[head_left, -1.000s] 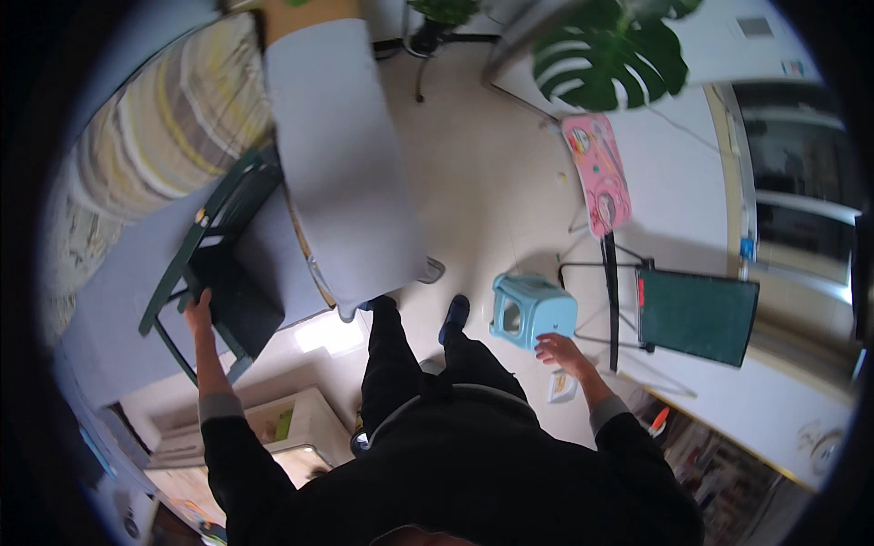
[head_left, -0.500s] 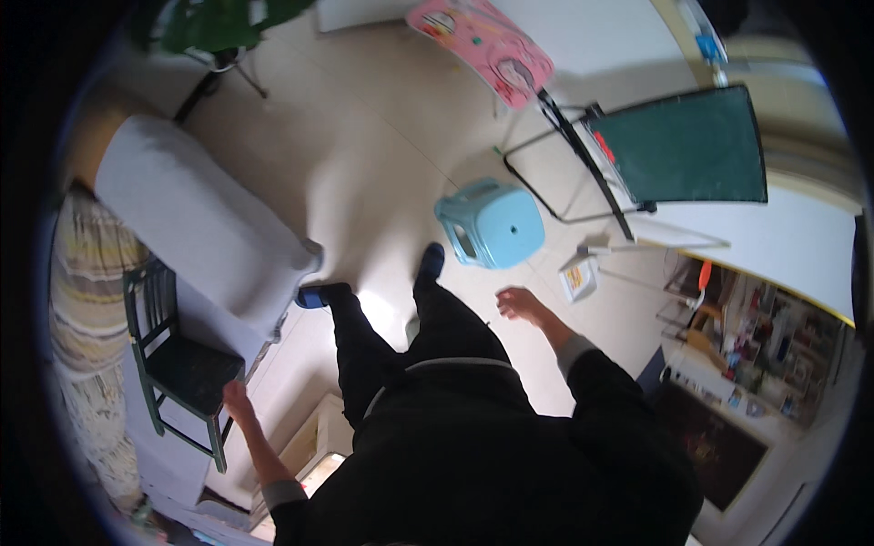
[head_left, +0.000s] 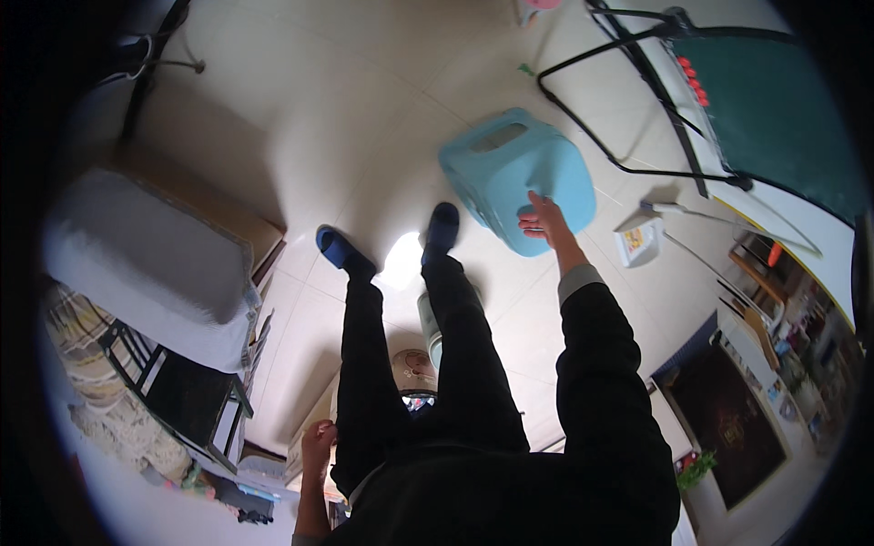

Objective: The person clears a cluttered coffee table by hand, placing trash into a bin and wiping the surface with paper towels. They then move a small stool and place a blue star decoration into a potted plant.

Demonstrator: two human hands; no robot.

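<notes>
Overlapping a smooth, rounded plastic stool (head_left: 505,171), the right hand (head_left: 546,224) splays its fingers; the left hand (head_left: 317,444) curls.

The right hand (head_left: 547,223) hides part of the blue stool (head_left: 506,178) at upper middle; whether they touch, I cannot tell. A pink thing (head_left: 543,4) is cut off by the upper edge. Small items (head_left: 808,396) at the right are too blurred to name.

Pale tiled floor (head_left: 355,118) with bright glare (head_left: 399,262)
</notes>
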